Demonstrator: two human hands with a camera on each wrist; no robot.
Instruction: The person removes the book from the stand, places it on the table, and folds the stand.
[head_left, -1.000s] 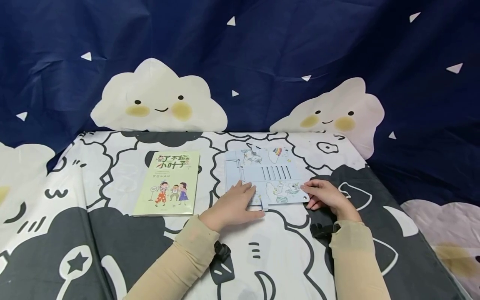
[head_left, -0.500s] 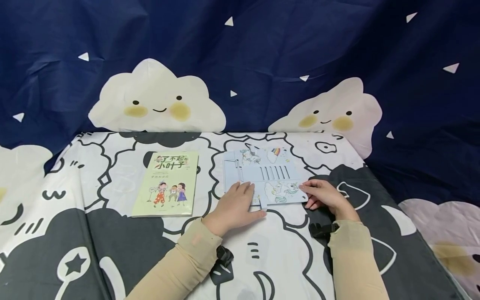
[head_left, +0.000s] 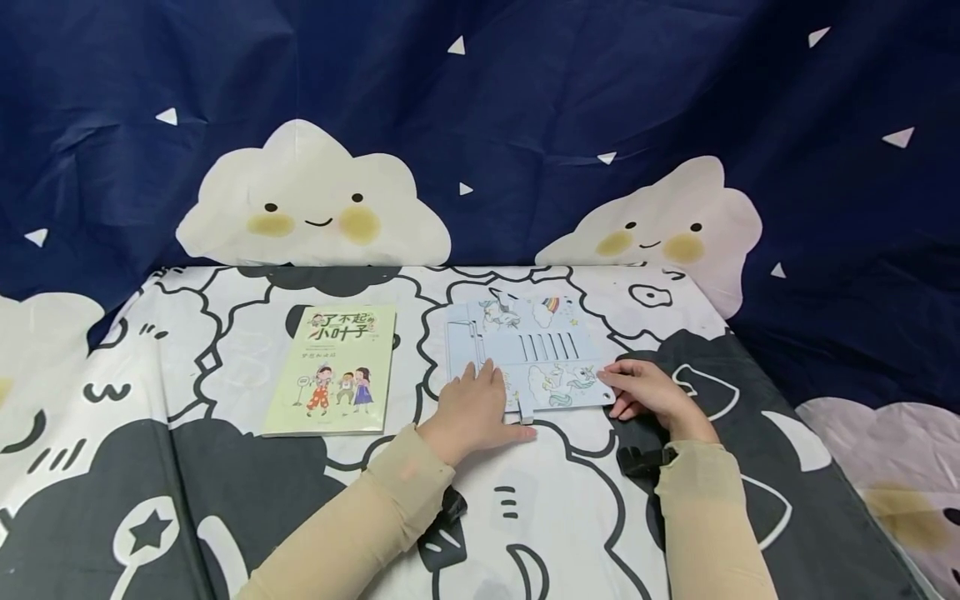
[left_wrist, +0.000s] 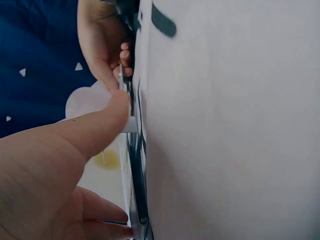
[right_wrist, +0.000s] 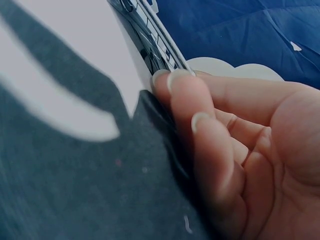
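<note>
A flat light-blue folding book stand (head_left: 498, 343), printed with unicorns and a rainbow and cut with a row of slots, lies on the cloth. My left hand (head_left: 471, 408) rests with extended fingers on its near left part, the thumb spread toward a small tab (head_left: 527, 410) that sticks out at the near edge. At the near right corner, my right hand (head_left: 651, 392) pinches the stand between thumb and fingers. Seen edge-on in the right wrist view, the stand's layered edge (right_wrist: 160, 37) runs into those fingertips. The left palm covers part of the printed surface.
A pale green book (head_left: 337, 367) with cartoon children on its cover lies left of the stand. Beneath everything is a white and dark grey cartoon-print cloth (head_left: 255, 508). A navy curtain (head_left: 495, 100) with smiling clouds hangs behind the table.
My left hand has shifted slightly toward me, its fingertips drawing back a little across the book stand. The right hand keeps its pinch on the corner, and the green book stays put.
</note>
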